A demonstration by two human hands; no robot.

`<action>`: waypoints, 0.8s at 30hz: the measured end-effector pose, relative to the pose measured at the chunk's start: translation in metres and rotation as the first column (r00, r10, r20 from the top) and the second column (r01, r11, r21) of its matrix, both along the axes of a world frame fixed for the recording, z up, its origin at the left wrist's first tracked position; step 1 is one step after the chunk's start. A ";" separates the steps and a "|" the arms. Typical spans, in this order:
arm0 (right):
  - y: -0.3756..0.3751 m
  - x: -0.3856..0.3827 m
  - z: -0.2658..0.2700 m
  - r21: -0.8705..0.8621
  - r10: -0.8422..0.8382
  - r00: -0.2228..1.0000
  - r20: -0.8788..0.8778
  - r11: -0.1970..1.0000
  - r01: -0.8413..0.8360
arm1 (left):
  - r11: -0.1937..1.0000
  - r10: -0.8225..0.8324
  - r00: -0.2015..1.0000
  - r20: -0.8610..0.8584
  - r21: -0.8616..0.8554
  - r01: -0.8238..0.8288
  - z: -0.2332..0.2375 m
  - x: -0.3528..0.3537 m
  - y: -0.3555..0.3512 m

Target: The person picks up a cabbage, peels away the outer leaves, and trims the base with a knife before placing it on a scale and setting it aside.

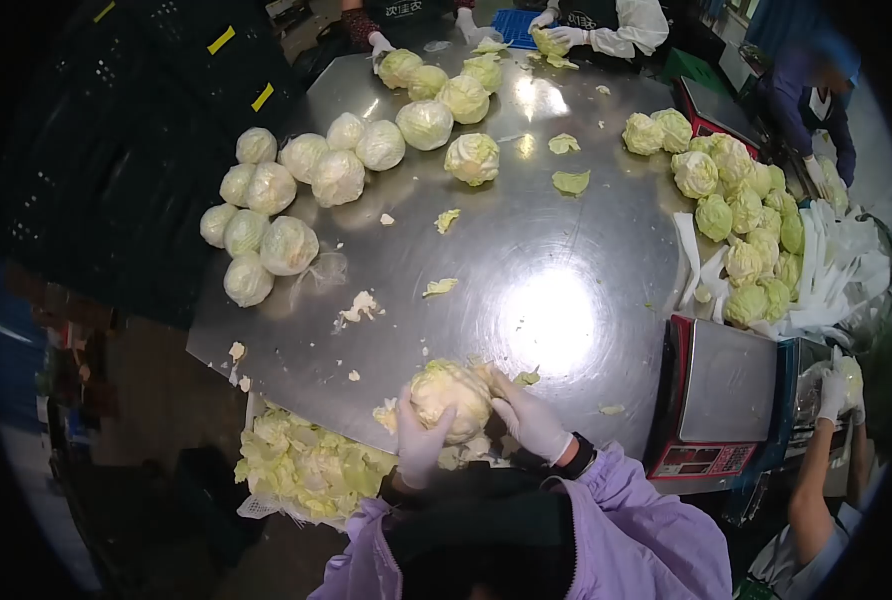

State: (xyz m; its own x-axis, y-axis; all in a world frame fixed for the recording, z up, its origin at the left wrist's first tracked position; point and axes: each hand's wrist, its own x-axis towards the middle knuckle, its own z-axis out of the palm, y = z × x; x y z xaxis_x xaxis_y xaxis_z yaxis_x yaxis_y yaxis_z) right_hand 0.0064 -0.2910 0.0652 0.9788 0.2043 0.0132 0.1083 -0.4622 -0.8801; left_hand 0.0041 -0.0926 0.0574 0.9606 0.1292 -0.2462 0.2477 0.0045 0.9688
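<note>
Hands in white gloves clasp a pale yellow-green, round, leafy cabbage head (449,393) at the near edge of the shiny steel table (526,250).

The left hand (421,447) cups the near-left side of the cabbage head and the right hand (531,420) wraps its right flank, so both are closed on it, held apart only by its width. It rests on the tabletop just beside a heap of loose yellow-green leaves (306,465) below the edge. Stripping outer leaves looks like the work in hand. I judge it goes best with one hand steadying the head against the steel while the other peels each leaf back from its base toward the heap. The head is nearly a ball, slightly wider along the table edge. The gloves hide which way its stem end faces.
</note>
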 end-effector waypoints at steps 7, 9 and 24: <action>0.002 0.019 -0.010 -0.284 -0.004 0.996 -0.085 0.959 -0.020 | 0.746 -0.194 0.956 0.219 0.666 -0.001 0.006 -0.007 -0.017; -0.010 0.030 -0.029 -0.308 -0.020 1.000 -0.014 0.951 0.015 | 0.717 -0.208 0.944 0.258 0.697 -0.032 0.005 -0.004 -0.019; 0.007 0.055 -0.074 0.074 -0.175 0.930 -0.322 0.975 0.210 | 0.990 -0.107 0.988 0.111 0.105 0.096 0.000 -0.044 0.034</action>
State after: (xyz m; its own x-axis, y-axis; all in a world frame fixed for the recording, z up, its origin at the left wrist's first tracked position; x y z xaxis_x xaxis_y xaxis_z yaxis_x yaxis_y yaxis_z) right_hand 0.0614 -0.2836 -0.0093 0.9574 0.0256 -0.2876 -0.2610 -0.3495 -0.8998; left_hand -0.0397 -0.0584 0.0569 0.9912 0.0478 -0.1233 0.1279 -0.1121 0.9854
